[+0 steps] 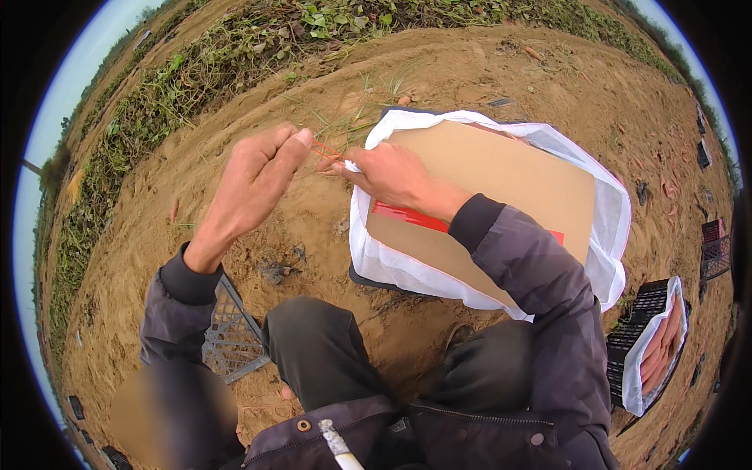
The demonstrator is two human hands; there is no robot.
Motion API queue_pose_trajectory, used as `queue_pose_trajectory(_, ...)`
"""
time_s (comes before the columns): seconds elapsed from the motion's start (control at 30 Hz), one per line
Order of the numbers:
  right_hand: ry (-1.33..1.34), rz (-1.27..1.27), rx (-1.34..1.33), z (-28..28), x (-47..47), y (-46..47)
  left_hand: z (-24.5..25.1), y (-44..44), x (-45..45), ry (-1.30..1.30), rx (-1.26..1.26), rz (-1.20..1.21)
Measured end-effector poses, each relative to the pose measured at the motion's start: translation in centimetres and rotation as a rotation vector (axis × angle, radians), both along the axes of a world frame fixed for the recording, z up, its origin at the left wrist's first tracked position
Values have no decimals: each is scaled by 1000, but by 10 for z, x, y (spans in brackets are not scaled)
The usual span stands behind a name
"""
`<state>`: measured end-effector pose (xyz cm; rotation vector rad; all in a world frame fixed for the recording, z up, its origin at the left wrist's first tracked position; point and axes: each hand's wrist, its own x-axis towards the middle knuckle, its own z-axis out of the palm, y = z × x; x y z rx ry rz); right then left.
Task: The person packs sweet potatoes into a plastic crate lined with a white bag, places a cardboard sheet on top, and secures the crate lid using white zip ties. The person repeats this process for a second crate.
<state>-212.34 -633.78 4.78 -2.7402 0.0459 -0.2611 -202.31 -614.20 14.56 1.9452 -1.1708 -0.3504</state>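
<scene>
My left hand [252, 179] pinches a thin red drawstring [326, 152] between thumb and fingers. The string runs taut to my right hand [395, 175], which grips a gathered corner of a white fabric liner [405, 258]. That liner wraps around a brown cardboard sheet [499, 167] with a strip of red tape [411, 216] across it. My right forearm crosses over the cardboard and hides part of it. A dark crate rim [376, 281] shows beneath the liner. What lies under the cardboard is mostly hidden.
At the right stands a black plastic crate [637, 335] with a white liner and several sweet potatoes [661, 352]. A plastic crate [235, 332] sits by my left knee. Cut vines [223, 76] line the far side of the sandy ground. A lit cigarette [341, 446] shows below.
</scene>
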Motion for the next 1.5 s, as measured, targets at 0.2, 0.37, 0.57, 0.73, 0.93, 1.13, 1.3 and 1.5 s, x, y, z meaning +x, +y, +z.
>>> queue_pose_trajectory(0.2,-123,-372,576,77,-156,-163,-12,-81,-49,29,-269,-273)
queue_pose_trajectory(0.37,127,-1091,44,63,-329,-287,-40,-183,-107,-234,156,-588)
queue_pose_trajectory(0.57,372,-1010,523,22,-415,-278,-52,-240,-172,-661,-99,-655)
queue_pose_trajectory(0.73,450,-869,968,0,-443,-240,-63,-277,-262,-327,-84,-828)
queue_pose_trajectory(0.93,514,-786,290,35,-441,-234,-80,-323,-354,-106,79,-834)
queue_pose_trajectory(1.13,497,-553,-347,83,-423,-215,-99,-343,-363,46,-102,-672)
queue_pose_trajectory(1.3,471,-478,-490,117,-396,-173,-108,-344,-339,68,-220,-735)
queue_pose_trajectory(1.5,110,-486,-399,145,-368,-152,-89,-325,-309,187,-57,-655)
